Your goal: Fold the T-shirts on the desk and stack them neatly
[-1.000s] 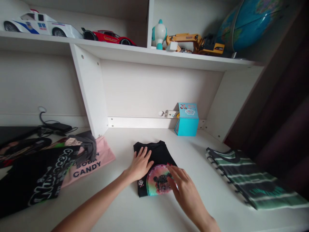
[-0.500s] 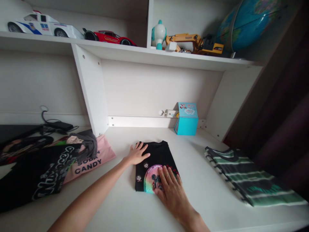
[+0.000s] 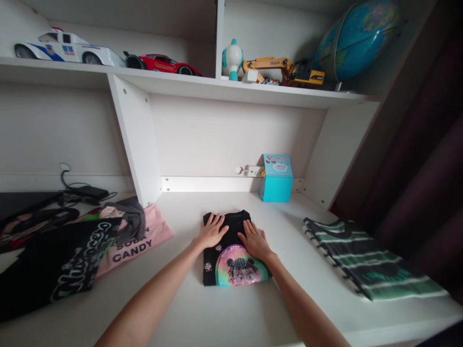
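Note:
A black T-shirt (image 3: 231, 241) lies folded into a compact rectangle on the white desk, its collar toward the back. A round, rainbow-coloured shiny print (image 3: 243, 270) covers its near half. My left hand (image 3: 212, 231) rests flat on the shirt's upper left, fingers spread. On the upper right part, my right hand (image 3: 256, 241) also lies flat with its fingers stretched out. Neither hand grips the cloth.
A folded green-and-black striped shirt (image 3: 365, 258) lies at right. Left is a loose heap with a pink shirt (image 3: 154, 231) and a black lettered garment (image 3: 68, 270). Behind stands a blue desk calendar (image 3: 278, 185). The overhead shelf (image 3: 181, 82) holds toys and a globe (image 3: 361, 43).
My right hand has moved away from me, from the shiny print up to the shirt's upper right. The print is now uncovered. My left hand has shifted slightly right.

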{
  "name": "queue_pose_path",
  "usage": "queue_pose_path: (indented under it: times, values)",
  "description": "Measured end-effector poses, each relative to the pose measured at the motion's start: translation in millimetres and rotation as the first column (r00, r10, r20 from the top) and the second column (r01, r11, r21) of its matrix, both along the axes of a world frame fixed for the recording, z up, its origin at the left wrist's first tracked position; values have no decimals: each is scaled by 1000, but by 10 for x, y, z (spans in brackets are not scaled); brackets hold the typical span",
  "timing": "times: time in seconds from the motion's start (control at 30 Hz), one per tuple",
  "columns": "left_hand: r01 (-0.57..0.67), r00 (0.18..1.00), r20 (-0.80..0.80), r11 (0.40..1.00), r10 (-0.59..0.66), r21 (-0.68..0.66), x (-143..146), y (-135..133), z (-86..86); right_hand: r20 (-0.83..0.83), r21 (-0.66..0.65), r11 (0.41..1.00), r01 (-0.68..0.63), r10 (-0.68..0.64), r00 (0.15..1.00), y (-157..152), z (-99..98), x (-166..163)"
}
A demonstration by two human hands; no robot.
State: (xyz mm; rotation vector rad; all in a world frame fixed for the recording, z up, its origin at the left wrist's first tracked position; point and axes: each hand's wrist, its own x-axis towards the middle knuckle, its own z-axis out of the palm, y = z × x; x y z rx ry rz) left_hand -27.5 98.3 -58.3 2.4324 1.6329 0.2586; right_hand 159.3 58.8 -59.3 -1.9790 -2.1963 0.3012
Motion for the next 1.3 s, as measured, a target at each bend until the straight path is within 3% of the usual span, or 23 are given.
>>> queue_pose_path:
  times: [0.2, 0.33, 0.43, 0.5, 0.63, 0.73, 0.9, 1.0, 1.13, 1.3]
  values:
    - [-257, 966, -23, 966, 258, 33, -332, -291, 137, -38, 61, 996, 63, -60, 997, -232, 24, 321]
    - [-139, 989, 55, 989, 136, 46, -436, -609, 189, -99, 100, 994, 53, -43, 994, -389, 80, 323]
    - [-138, 970, 204, 990, 135, 1, -361, -730, 199, -150, 123, 990, 74, -55, 987, -424, 118, 207]
    - [-122, 915, 371, 985, 158, -117, -306, -776, 200, -191, 129, 988, 91, -65, 979, -444, 146, 178]
    - [-2, 730, 641, 938, 239, -348, -223, -937, 215, -291, 109, 991, 73, -39, 956, -539, 206, 327]
    - [43, 662, 713, 937, 232, -345, -80, -1141, 273, -352, 104, 994, 44, -5, 936, -663, 275, 538]
    - [107, 744, 665, 970, 67, -217, 447, -1450, 507, -371, 162, 985, 59, 5, 928, -959, 498, 1071]
    - [211, 709, 703, 968, -58, -133, 888, -1520, 664, -302, 243, 962, 126, -49, 952, -1144, 633, 1599]
    - [374, 631, 739, 927, -237, -23, 1609, -1459, 783, -104, 389, 889, 242, -218, 970, -1276, 804, 2437]
    - [433, 595, 737, 900, -322, 44, 2567, -1207, 858, 51, 447, 828, 337, -400, 915, -1187, 1036, 3282]
